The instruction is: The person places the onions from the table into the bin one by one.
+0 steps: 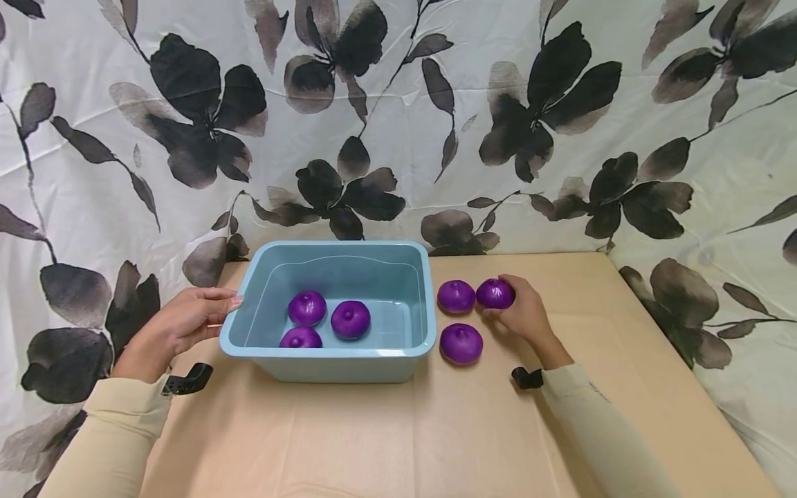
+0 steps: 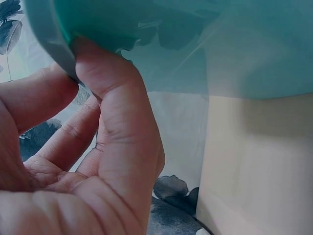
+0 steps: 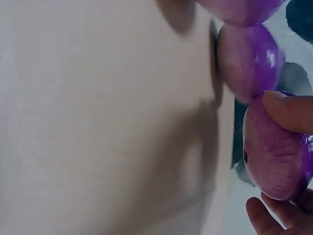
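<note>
A light blue plastic tub (image 1: 342, 369) stands on the table, and three shiny purple onions (image 1: 351, 319) lie inside it. My left hand (image 1: 180, 326) pinches the tub's left rim (image 2: 49, 36) between thumb and fingers. To the right of the tub, my right hand (image 1: 523, 312) grips a purple onion (image 1: 495, 294), lifted off the table in the right wrist view, with the thumb on one side and fingers on the other. Two more onions sit near it: one (image 1: 456, 297) close on its left, another (image 1: 461, 344) nearer the front.
A tan table (image 1: 498, 436) lies under everything, its right edge slanting toward the front right. Behind it hangs a white cloth (image 1: 448, 152) with dark flower prints, which also runs down along both sides.
</note>
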Demonstrator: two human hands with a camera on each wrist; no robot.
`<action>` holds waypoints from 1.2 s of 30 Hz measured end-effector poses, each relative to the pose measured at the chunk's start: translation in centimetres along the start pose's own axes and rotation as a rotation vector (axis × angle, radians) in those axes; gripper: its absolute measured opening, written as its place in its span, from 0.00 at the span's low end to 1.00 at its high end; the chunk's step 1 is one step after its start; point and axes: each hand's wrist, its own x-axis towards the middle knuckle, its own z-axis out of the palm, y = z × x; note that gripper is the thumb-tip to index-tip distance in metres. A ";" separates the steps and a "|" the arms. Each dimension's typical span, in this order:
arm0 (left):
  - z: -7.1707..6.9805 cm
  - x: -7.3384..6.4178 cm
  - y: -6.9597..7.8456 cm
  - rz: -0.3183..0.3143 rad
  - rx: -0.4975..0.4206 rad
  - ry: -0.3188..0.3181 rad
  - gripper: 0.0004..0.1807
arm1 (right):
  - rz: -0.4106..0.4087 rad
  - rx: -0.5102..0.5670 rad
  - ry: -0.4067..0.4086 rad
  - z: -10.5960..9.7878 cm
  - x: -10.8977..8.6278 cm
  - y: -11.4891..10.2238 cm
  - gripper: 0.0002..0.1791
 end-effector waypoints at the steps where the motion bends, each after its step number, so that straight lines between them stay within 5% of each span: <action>1: 0.0 0.0 0.0 0.000 0.001 0.001 0.09 | -0.013 -0.002 0.012 -0.2 -0.1 -0.2 0.47; 13: -0.1 0.2 0.3 0.009 0.015 -0.004 0.10 | -0.142 0.060 0.087 -3.5 -1.3 -4.5 0.45; 25: -0.4 0.3 -0.1 0.012 -0.010 -0.010 0.10 | -0.306 0.061 -0.060 -6.7 -2.1 -11.6 0.44; 36: -0.5 0.3 -0.1 0.004 -0.021 -0.011 0.10 | -0.473 0.083 -0.180 -7.0 -2.2 -16.7 0.43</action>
